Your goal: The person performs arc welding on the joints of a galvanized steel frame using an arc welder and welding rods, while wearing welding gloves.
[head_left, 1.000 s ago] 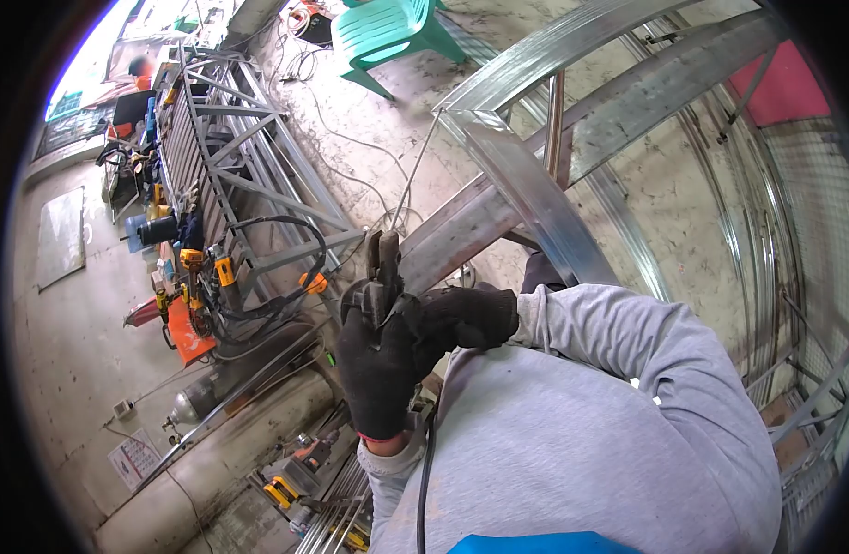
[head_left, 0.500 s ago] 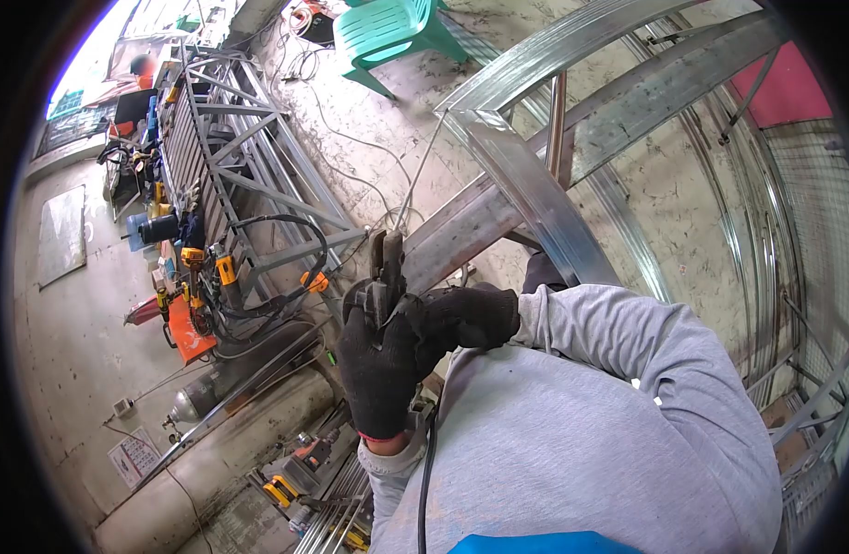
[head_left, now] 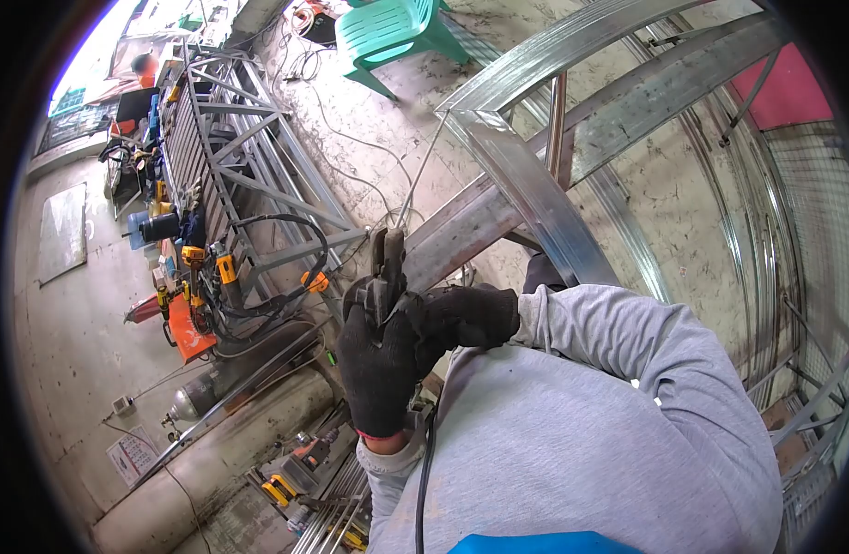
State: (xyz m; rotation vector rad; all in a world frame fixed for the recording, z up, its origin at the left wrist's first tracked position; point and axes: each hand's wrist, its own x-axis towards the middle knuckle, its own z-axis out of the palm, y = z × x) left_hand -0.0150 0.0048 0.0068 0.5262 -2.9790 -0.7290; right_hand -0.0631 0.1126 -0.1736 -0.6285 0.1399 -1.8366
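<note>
My left hand [head_left: 378, 369], in a black glove with a red cuff edge, is closed around a dark welding electrode holder [head_left: 385, 268]. From the holder's jaws a thin welding rod [head_left: 419, 175] points up toward the corner of a metal frame [head_left: 535, 189]. My right hand [head_left: 466, 316], also black-gloved, comes in from the right and closes against the holder beside the left hand; its fingertips are partly hidden. A black cable [head_left: 424, 471] hangs below the hands along my grey shirt.
A green plastic chair [head_left: 388, 42] stands at the top. On the left, a metal rack [head_left: 258, 175] borders cordless tools [head_left: 226, 268], an orange box [head_left: 192, 328] and a gas cylinder [head_left: 194, 402]. Long metal profiles [head_left: 729, 222] lie on the right. Cables [head_left: 351, 138] cross the floor.
</note>
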